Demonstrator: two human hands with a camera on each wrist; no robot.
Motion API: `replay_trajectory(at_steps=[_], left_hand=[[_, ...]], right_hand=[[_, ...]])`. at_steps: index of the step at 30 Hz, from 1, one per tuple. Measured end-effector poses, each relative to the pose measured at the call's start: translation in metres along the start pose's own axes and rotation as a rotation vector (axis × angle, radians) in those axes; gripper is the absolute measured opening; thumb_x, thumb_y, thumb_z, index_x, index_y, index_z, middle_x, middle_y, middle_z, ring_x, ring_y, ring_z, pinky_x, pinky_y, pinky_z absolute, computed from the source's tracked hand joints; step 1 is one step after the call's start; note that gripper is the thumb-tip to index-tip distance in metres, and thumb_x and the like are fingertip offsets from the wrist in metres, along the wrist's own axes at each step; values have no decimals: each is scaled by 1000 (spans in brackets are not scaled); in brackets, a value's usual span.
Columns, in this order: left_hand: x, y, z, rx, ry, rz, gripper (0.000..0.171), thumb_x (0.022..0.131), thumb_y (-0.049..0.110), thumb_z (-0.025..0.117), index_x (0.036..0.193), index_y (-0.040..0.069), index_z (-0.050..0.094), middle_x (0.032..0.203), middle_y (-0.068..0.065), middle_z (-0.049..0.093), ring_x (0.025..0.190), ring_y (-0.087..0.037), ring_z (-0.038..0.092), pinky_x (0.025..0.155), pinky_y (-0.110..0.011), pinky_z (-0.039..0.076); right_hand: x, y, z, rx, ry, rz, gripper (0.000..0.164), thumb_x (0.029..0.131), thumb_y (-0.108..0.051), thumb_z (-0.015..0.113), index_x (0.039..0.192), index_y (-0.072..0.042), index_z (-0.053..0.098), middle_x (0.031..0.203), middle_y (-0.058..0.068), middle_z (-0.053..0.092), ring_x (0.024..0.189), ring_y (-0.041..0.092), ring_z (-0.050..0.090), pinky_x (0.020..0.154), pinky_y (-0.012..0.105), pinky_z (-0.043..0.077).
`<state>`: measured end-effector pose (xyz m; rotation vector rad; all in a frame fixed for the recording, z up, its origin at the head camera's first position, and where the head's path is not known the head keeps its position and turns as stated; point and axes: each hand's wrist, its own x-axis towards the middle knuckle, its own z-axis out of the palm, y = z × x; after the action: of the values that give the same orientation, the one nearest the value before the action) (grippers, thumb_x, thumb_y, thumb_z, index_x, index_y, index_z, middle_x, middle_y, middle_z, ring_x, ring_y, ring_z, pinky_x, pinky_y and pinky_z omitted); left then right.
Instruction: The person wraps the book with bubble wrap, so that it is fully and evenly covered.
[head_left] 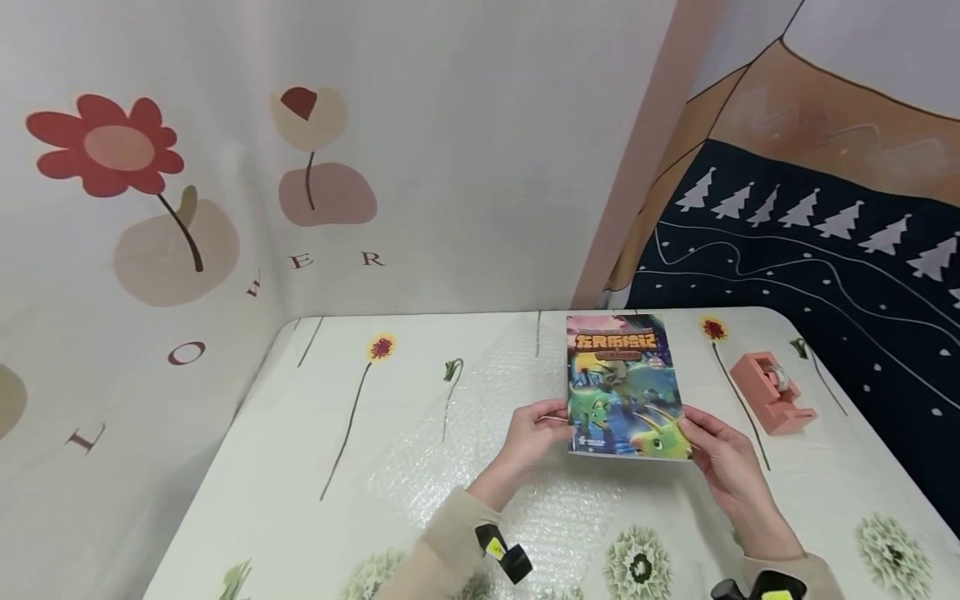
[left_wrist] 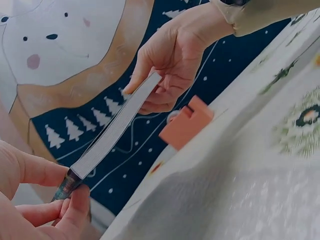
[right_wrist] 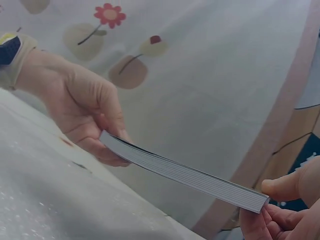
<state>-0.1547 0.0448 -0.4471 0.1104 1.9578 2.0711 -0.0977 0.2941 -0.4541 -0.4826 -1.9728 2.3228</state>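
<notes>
A glossy, multicoloured paperback book with horned dinosaurs on its cover (head_left: pixel 618 387) is held above the white, flower-printed tabletop (head_left: pixel 281 500), the left hand (head_left: pixel 531 433) and right hand (head_left: pixel 722 450) each pinching a lower side edge between thumb and fingers. It looks light and bendable, its smooth cover perhaps slippery; the opposite side edges seem the surest hold.

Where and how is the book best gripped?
Probably by the side edges of the book, near the bottom: left hand from the left, right hand from the right, thumbs above, fingers beneath. It is thin and flat, and raised, so its underside is reachable.
</notes>
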Motion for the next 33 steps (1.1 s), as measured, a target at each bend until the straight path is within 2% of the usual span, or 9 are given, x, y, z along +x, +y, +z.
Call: replay_trajectory(at_steps=[3, 6, 8, 10, 13, 16, 18, 24, 33], left_hand=[[-1, 0, -13, 24, 8, -14, 41, 72, -10, 66, 112, -11, 61, 93, -13, 65, 80, -13, 62, 74, -25, 53], [-2, 0, -25, 35, 22, -31, 41, 72, -9, 66, 113, -11, 61, 94, -12, 65, 80, -13, 61, 74, -25, 52], [-2, 0, -32, 44, 29, -46, 41, 73, -8, 66, 114, -10, 61, 95, -11, 65, 80, -11, 60, 75, -25, 52], [-4, 0, -40, 53, 34, -51, 41, 74, -7, 66, 115, -10, 60, 96, -12, 64, 80, -11, 60, 75, -25, 52], [-6, -1, -51, 72, 40, -57, 42, 75, -6, 66, 116, -11, 59, 98, -13, 64, 81, -11, 60, 76, -26, 52], [-8, -2, -62, 89, 47, -57, 43, 75, -6, 65, 117, -12, 58, 99, -15, 64, 82, -12, 60, 77, -26, 52], [-9, -4, -68, 103, 51, -54, 44, 75, -5, 65, 118, -12, 58, 100, -15, 64, 82, -12, 60, 77, -26, 52], [-14, -13, -83, 125, 71, -48, 44, 73, -7, 65, 116, -13, 58, 97, -15, 64, 80, -11, 59, 75, -25, 53], [-25, -22, -96, 160, 63, -89, 44, 74, -7, 65, 117, -13, 56, 99, -15, 63, 82, -13, 60, 77, -26, 53]], right_hand=[[-1, -4, 14, -6, -20, 19, 11, 88, -20, 66, 95, -29, 68, 88, -13, 65, 80, 1, 60, 69, 17, 50], [-2, -9, 28, -24, -42, 74, 11, 90, -18, 64, 92, -29, 65, 86, -14, 64, 80, 0, 59, 71, 16, 50], [-2, -12, 37, -43, -39, 102, 11, 91, -15, 61, 96, -25, 65, 84, -14, 63, 79, 0, 59, 71, 17, 49], [-2, -12, 45, -72, -41, 123, 14, 92, -13, 59, 105, -17, 63, 84, -14, 62, 79, 0, 58, 72, 17, 49], [-1, -8, 57, -117, -40, 143, 28, 93, -12, 59, 119, -4, 56, 83, -13, 61, 78, 1, 58, 71, 18, 49], [1, -2, 66, -138, -48, 153, 40, 93, -10, 58, 127, 7, 48, 83, -11, 62, 76, 2, 59, 71, 19, 50], [1, 3, 72, -143, -53, 159, 43, 92, -10, 58, 128, 10, 46, 83, -9, 62, 75, 3, 58, 69, 19, 50], [-1, 18, 84, -203, -63, 158, 43, 92, -7, 58, 128, 13, 45, 84, -5, 61, 74, 4, 57, 66, 19, 50], [-7, 32, 94, -238, -78, 159, 38, 91, -4, 58, 123, 14, 49, 85, 0, 64, 75, 8, 59, 65, 21, 51]])
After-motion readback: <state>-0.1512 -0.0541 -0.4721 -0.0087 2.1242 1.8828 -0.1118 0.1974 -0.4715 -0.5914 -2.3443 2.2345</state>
